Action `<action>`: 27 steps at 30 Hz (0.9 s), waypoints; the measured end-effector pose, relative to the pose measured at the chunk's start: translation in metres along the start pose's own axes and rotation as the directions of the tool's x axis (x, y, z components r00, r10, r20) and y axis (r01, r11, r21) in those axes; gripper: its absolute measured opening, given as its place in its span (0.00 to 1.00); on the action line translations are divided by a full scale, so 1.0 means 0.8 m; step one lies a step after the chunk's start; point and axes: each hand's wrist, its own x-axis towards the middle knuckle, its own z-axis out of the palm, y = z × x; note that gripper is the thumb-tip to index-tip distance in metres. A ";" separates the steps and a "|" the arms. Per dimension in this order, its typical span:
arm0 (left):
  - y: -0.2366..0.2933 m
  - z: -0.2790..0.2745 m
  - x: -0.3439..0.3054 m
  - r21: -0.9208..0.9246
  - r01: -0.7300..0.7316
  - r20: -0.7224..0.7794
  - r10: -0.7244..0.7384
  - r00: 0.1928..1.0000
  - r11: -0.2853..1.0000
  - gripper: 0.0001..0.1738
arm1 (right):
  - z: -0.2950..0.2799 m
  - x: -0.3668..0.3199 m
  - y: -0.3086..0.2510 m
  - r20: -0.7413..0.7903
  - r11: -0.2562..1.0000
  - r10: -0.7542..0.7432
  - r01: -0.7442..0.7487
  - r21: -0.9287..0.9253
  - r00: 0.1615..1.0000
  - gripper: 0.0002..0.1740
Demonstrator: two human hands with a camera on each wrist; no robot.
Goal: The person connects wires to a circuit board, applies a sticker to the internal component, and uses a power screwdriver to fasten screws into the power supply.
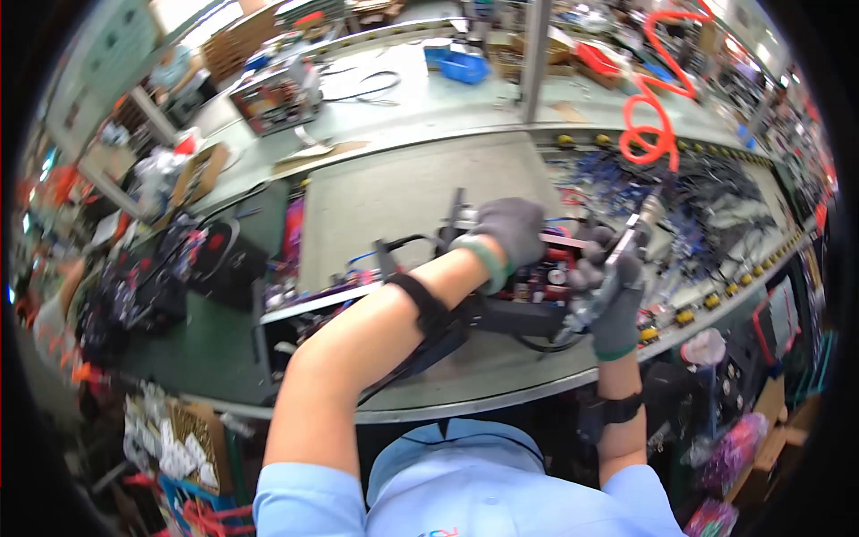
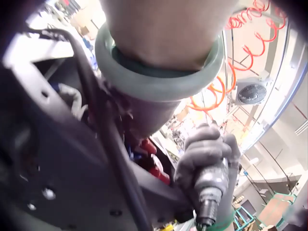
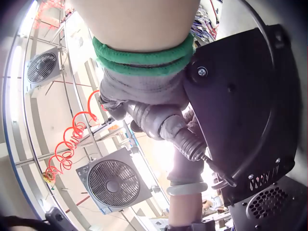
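A black metal unit with an open top (image 1: pixel 519 318) sits on the bench, with red and dark parts inside. My gloved left hand (image 1: pixel 510 231) is over its far edge, its fingers hidden from view; in the left wrist view only the back of that hand (image 2: pixel 150 115) shows behind the cuff. My gloved right hand (image 1: pixel 617 304) grips a silver air screwdriver (image 1: pixel 608 291) at the unit's right side. In the right wrist view the driver (image 3: pixel 166 126) points its bit towards the edge of the black panel (image 3: pixel 240 106), which bears a screw. Contact cannot be told.
A pale board (image 1: pixel 420 197) lies behind the unit. Bundled dark and blue cables (image 1: pixel 707 206) fill the right side, below a coiled red air hose (image 1: pixel 649 134). Black units with wires (image 1: pixel 134 286) stand at the left. A blue bin (image 1: pixel 463 67) is on the far shelf.
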 end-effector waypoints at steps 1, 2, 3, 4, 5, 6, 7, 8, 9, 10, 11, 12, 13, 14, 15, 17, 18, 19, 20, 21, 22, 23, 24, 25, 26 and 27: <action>-0.008 -0.013 -0.011 -0.055 -0.041 0.010 0.042 0.999 0.998 0.23 | -0.008 0.002 0.000 0.043 0.998 0.014 -0.016 0.054 0.999 0.28; -0.012 -0.031 -0.028 -0.113 -0.089 0.018 0.092 0.996 0.990 0.25 | -0.008 0.001 0.000 0.020 0.999 0.003 -0.004 0.046 1.000 0.28; -0.023 -0.046 -0.054 -0.265 -0.063 -0.003 0.065 0.998 0.962 0.24 | -0.006 0.000 -0.001 0.034 0.998 0.017 -0.019 0.060 0.999 0.28; -0.035 -0.061 -0.078 -0.412 -0.044 -0.023 0.038 0.999 0.910 0.23 | -0.005 -0.002 -0.003 0.042 0.997 0.022 -0.026 0.076 0.999 0.28; -0.059 -0.070 -0.102 -0.408 -0.071 -0.123 0.022 0.992 0.910 0.19 | -0.007 -0.001 -0.003 0.070 0.997 0.024 -0.029 0.069 0.997 0.28; -0.084 -0.082 -0.136 -0.242 -0.050 -0.268 -0.018 0.963 0.969 0.16 | -0.007 0.000 -0.004 0.097 0.998 0.024 -0.030 0.059 0.995 0.28; -0.106 -0.095 -0.172 -0.271 0.064 -0.262 -0.138 0.955 0.960 0.15 | -0.005 0.000 -0.004 0.128 0.997 0.040 -0.048 0.062 0.991 0.27; -0.133 -0.097 -0.207 -0.185 0.187 -0.293 -0.235 0.927 0.965 0.17 | -0.007 0.000 -0.002 0.145 0.998 0.032 -0.040 0.051 0.989 0.28; -0.160 -0.093 -0.242 -0.130 0.266 -0.310 -0.294 0.904 0.955 0.19 | -0.001 -0.004 0.004 0.185 0.996 0.027 -0.041 0.073 0.982 0.29; -0.183 -0.087 -0.273 -0.077 0.339 -0.335 -0.344 0.877 0.938 0.20 | 0.008 -0.009 0.009 0.228 0.995 0.014 -0.037 0.093 0.974 0.29; -0.200 -0.078 -0.304 -0.113 0.400 -0.300 -0.415 0.859 0.910 0.24 | 0.020 -0.012 0.018 0.328 0.976 0.053 -0.118 0.181 0.943 0.30; -0.209 -0.066 -0.325 -0.146 0.457 -0.255 -0.479 0.840 0.878 0.28 | 0.032 -0.011 0.032 0.449 0.946 0.088 -0.216 0.243 0.889 0.32; -0.208 -0.054 -0.336 -0.138 0.465 -0.272 -0.485 0.831 0.874 0.30 | 0.049 -0.014 0.048 0.471 0.944 0.116 -0.244 0.221 0.874 0.32; -0.207 -0.044 -0.346 -0.133 0.473 -0.287 -0.491 0.822 0.871 0.32 | 0.070 -0.017 0.065 0.493 0.942 0.146 -0.273 0.197 0.858 0.31; -0.195 -0.035 -0.347 -0.159 0.466 -0.315 -0.492 0.812 0.870 0.34 | 0.091 -0.014 0.087 0.539 0.910 0.197 -0.357 0.210 0.819 0.31; -0.162 -0.029 -0.330 -0.064 0.488 -0.264 -0.487 0.833 0.870 0.34 | 0.129 -0.015 0.130 0.572 0.837 0.324 -0.511 0.199 0.753 0.31; -0.156 -0.026 -0.321 -0.035 0.514 -0.190 -0.510 0.839 0.857 0.32 | 0.145 -0.019 0.147 0.557 0.796 0.403 -0.579 0.179 0.726 0.30; -0.157 -0.021 -0.317 -0.006 0.503 -0.200 -0.494 0.846 0.864 0.33 | 0.155 -0.019 0.167 0.557 0.765 0.463 -0.628 0.140 0.689 0.29; -0.162 -0.016 -0.315 0.022 0.492 -0.209 -0.478 0.853 0.870 0.33 | 0.161 -0.017 0.188 0.555 0.731 0.522 -0.675 0.101 0.648 0.28; -0.170 -0.015 -0.313 -0.075 0.490 -0.204 -0.495 0.845 0.868 0.27 | 0.161 -0.015 0.211 0.546 0.719 0.547 -0.690 0.081 0.634 0.26; -0.173 -0.015 -0.313 -0.075 0.489 -0.210 -0.493 0.844 0.869 0.27 | 0.166 -0.015 0.226 0.536 0.705 0.572 -0.706 0.064 0.620 0.25; -0.175 -0.013 -0.312 -0.088 0.510 -0.211 -0.516 0.830 0.856 0.25 | 0.172 -0.018 0.229 0.472 0.666 0.639 -0.744 0.056 0.607 0.19; -0.177 -0.011 -0.310 -0.104 0.532 -0.211 -0.542 0.814 0.840 0.23 | 0.176 -0.016 0.234 0.416 0.669 0.671 -0.743 0.017 0.614 0.19; -0.178 -0.011 -0.308 -0.076 0.525 -0.210 -0.528 0.823 0.848 0.21 | 0.180 -0.013 0.234 0.394 0.676 0.679 -0.736 -0.006 0.620 0.19; -0.182 -0.011 -0.308 -0.085 0.531 -0.206 -0.536 0.819 0.843 0.21 | 0.183 -0.014 0.233 0.369 0.680 0.688 -0.733 -0.025 0.625 0.19; -0.188 -0.012 -0.308 -0.110 0.494 -0.191 -0.506 0.841 0.863 0.22 | 0.185 -0.012 0.231 0.362 0.685 0.687 -0.728 -0.032 0.630 0.19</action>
